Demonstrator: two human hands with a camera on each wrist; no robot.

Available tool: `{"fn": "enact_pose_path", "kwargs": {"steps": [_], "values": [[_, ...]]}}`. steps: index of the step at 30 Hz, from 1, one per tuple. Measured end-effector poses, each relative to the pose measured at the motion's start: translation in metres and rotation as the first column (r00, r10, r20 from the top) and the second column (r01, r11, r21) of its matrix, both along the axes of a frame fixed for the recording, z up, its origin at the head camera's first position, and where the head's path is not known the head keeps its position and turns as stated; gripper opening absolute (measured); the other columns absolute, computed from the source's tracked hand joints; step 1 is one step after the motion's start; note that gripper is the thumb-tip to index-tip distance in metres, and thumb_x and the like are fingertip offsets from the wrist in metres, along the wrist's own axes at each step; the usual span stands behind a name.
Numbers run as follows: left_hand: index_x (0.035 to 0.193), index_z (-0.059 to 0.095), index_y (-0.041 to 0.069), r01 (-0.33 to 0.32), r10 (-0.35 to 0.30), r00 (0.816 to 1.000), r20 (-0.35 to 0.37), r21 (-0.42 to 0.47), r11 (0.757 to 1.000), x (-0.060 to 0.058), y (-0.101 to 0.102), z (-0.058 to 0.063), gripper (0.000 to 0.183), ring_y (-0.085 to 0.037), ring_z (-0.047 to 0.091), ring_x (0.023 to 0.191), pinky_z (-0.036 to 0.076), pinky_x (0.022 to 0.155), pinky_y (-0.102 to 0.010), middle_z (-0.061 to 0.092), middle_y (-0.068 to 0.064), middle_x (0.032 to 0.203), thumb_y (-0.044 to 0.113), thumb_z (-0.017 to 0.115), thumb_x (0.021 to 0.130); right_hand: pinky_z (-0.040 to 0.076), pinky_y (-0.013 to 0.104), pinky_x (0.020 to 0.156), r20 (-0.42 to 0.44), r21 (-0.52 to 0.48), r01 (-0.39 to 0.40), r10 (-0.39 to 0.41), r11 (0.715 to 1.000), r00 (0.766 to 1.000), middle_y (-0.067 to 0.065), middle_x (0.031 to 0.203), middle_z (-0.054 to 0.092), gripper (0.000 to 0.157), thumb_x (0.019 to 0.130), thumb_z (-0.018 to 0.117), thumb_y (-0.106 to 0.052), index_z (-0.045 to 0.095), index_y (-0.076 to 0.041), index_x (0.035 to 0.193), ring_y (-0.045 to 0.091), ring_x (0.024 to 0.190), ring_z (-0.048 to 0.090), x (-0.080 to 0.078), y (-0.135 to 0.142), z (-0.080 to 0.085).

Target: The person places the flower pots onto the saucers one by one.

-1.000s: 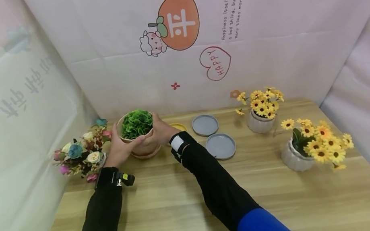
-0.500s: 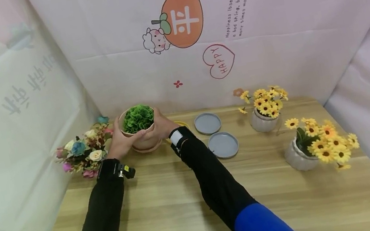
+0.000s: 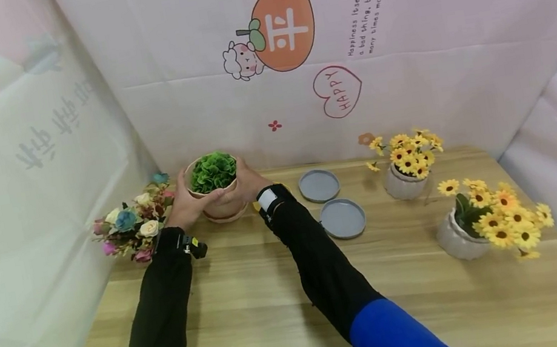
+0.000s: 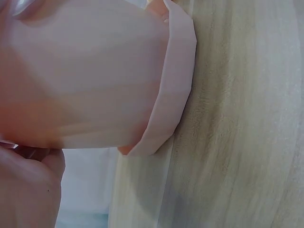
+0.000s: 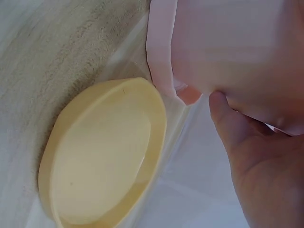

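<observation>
In the head view, both hands are around a pink flowerpot [image 3: 223, 209] with a leafy green plant [image 3: 213, 172] in it, at the back left of the table. The pot stands upright in a pink saucer [image 4: 178, 85], seen from close by in both wrist views. My left hand [image 3: 188, 205] grips the pot's left side, its thumb across the front below the rim. From the other side my right hand [image 3: 248, 182] grips it too. Beside the pink saucer a yellow saucer [image 5: 104, 156] shows in the right wrist view; my right wrist mostly covers it in the head view.
Two grey saucers [image 3: 343, 218] lie right of my right wrist. Two pots of yellow flowers [image 3: 463, 238] stand on the right. A bunch of mixed roses [image 3: 139, 221] is close against my left hand. Printed cloth walls [image 3: 180, 116] border the table [image 3: 248, 320] at back and sides.
Both hands have moved the pink pot and its saucer slightly back toward the rear cloth, keeping their grip. The head view has shifted a little, so the scene appears further right.
</observation>
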State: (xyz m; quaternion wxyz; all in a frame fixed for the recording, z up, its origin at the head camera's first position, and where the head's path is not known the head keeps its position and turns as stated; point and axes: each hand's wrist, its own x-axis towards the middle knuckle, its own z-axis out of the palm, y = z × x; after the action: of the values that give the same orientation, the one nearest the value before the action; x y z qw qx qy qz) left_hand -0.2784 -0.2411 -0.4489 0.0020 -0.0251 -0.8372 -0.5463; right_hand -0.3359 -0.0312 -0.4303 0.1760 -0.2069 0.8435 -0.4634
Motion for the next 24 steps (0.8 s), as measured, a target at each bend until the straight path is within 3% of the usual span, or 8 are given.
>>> {"fn": "enact_pose_path", "kwargs": {"steps": [8, 13, 16, 20, 24], "values": [[0.169, -0.013, 0.030, -0.015, 0.016, 1.000, 0.024, -0.047, 0.999, 0.001, 0.000, 0.002, 0.123, -0.036, 0.003, 0.167, 0.017, 0.133, -0.058, -0.009, -0.006, 0.180, 0.058, 0.078, 0.090, 0.033, 0.042, 0.130, -0.052, -0.058, -0.027, 0.024, 0.998, 0.998, 0.016, 0.170, 0.021, 0.125, 0.083, 0.092, -0.034, 0.002, -0.011, 0.166, 0.028, 0.158, 0.032, -0.006, -0.001, -0.007], [0.169, -0.015, 0.027, -0.012, 0.011, 1.000, -0.029, -0.043, 0.999, 0.007, 0.001, 0.004, 0.123, -0.033, 0.003, 0.167, 0.017, 0.134, -0.055, -0.008, -0.007, 0.180, 0.055, 0.078, 0.092, 0.034, 0.036, 0.129, -0.181, -0.104, -0.130, 0.110, 0.986, 0.977, 0.010, 0.166, 0.034, 0.112, 0.082, 0.092, -0.027, 0.019, -0.013, 0.165, 0.023, 0.154, 0.039, -0.010, 0.003, -0.006], [0.169, -0.014, 0.027, -0.017, 0.013, 0.998, -0.059, -0.065, 0.998, 0.012, 0.005, 0.003, 0.125, -0.033, 0.002, 0.167, 0.017, 0.134, -0.058, -0.009, -0.008, 0.179, 0.056, 0.079, 0.090, 0.032, 0.040, 0.131, -0.219, -0.043, -0.130, 0.117, 0.991, 0.969, 0.010, 0.170, 0.033, 0.113, 0.082, 0.092, -0.032, 0.020, -0.014, 0.167, 0.024, 0.157, 0.036, -0.012, 0.013, -0.005], [0.169, -0.015, 0.030, -0.014, 0.004, 0.997, -0.075, -0.137, 0.991, 0.021, 0.009, 0.000, 0.130, -0.035, -0.004, 0.167, 0.015, 0.132, -0.065, -0.013, -0.007, 0.179, 0.059, 0.081, 0.087, 0.027, 0.050, 0.132, -0.169, 0.141, -0.034, 0.058, 0.989, 0.984, 0.015, 0.177, 0.016, 0.134, 0.077, 0.092, -0.054, 0.006, -0.012, 0.170, 0.031, 0.163, 0.022, -0.009, 0.033, -0.009], [0.169, -0.009, 0.037, 0.006, -0.034, 0.988, -0.152, -0.179, 0.984, 0.033, 0.014, -0.001, 0.129, -0.031, -0.013, 0.166, 0.012, 0.131, -0.068, -0.018, 0.000, 0.178, 0.053, 0.087, 0.084, 0.023, 0.052, 0.133, -0.160, 0.223, -0.006, 0.043, 0.975, 0.986, 0.019, 0.178, 0.009, 0.141, 0.075, 0.092, -0.058, 0.000, -0.010, 0.170, 0.034, 0.165, 0.014, -0.004, 0.050, -0.017]]}}
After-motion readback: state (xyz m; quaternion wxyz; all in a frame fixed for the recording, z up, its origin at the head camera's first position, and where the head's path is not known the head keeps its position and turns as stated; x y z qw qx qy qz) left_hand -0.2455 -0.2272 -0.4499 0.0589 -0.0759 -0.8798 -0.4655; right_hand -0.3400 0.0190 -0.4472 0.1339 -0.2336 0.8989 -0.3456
